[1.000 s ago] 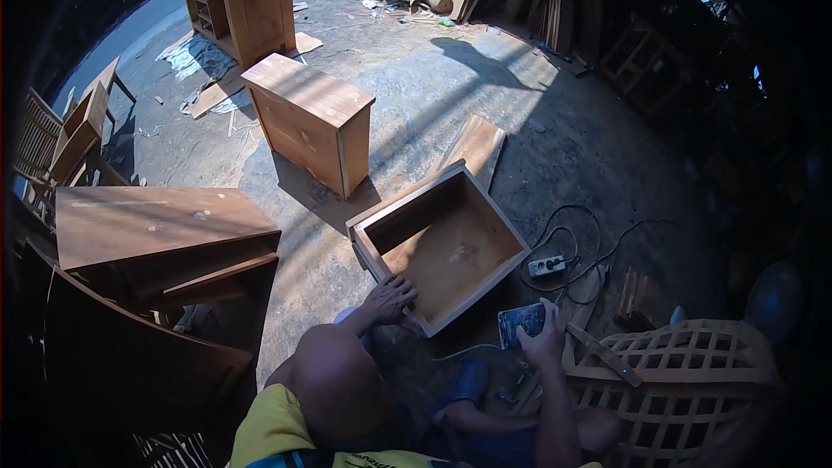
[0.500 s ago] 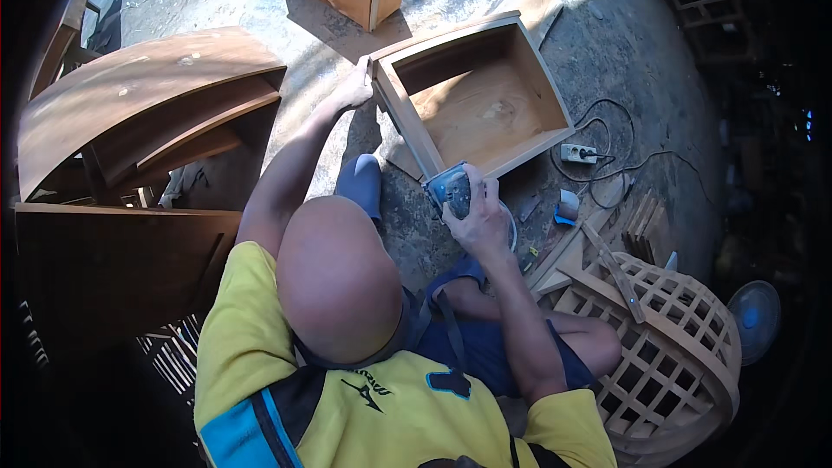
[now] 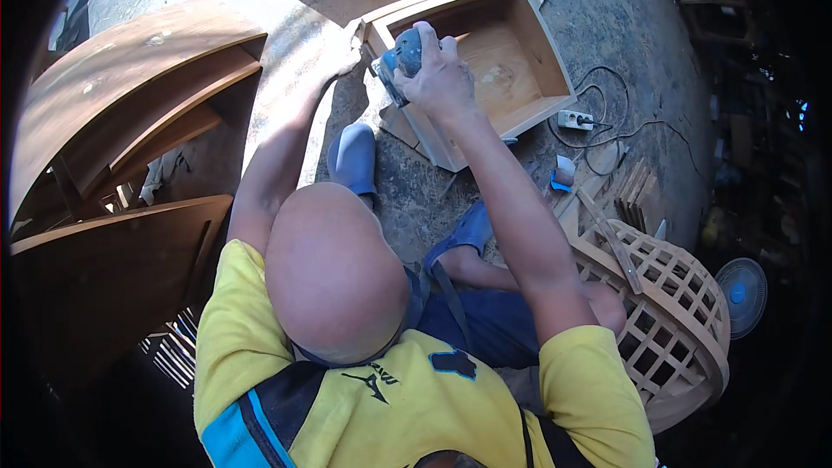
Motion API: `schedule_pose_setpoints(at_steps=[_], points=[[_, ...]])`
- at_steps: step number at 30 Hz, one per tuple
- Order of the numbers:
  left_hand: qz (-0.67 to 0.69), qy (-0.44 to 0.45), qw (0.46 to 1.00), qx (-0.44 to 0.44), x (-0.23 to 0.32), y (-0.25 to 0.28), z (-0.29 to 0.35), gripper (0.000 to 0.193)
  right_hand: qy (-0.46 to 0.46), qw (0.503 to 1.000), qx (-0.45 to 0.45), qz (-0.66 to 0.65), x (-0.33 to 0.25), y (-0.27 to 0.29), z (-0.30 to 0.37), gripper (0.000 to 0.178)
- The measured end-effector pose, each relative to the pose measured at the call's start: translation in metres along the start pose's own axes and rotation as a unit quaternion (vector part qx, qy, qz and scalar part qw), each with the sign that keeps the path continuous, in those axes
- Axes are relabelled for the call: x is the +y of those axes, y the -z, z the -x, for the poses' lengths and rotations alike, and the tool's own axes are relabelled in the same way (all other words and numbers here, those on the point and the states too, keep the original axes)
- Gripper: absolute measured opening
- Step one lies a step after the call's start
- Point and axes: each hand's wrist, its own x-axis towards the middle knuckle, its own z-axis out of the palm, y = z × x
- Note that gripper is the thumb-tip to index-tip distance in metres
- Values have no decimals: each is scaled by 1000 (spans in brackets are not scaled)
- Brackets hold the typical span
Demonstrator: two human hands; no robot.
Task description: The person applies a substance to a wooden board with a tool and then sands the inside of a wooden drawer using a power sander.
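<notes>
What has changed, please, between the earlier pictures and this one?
The right hand has brought the sander from beside the drawer, past its near corner, to the far part of its left edge. The left hand has moved away along that edge, from near the close corner to the far one. The sander stayed in the right hand's grip; the drawer and power strip appear unmoved.

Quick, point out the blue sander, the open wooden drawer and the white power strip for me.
Blue sander (image 3: 405, 55): head view, on the blue body.
Wooden drawer (image 3: 503, 80): head view, on its bare inside bottom panel.
White power strip (image 3: 572, 120): head view, on the socket face of its housing.
</notes>
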Motion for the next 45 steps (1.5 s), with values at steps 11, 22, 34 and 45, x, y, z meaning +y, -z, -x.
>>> schedule_pose_setpoints(at_steps=[11, 22, 34, 45], points=[[137, -40, 989, 43, -10, 26, 24, 67, 9, 1000, -9, 10, 25, 11, 98, 84], [293, -72, 953, 25, 4, 10, 19, 75, 16, 998, -27, 58, -38, -2, -74, 87], [227, -51, 972, 42, -25, 4, 15, 73, 38, 999, -25, 28, -40, -4, -51, 84], [178, 21, 981, 78, -26, 48, 169, 58, 71, 997, -31, -2, 2, 15, 37, 86]])
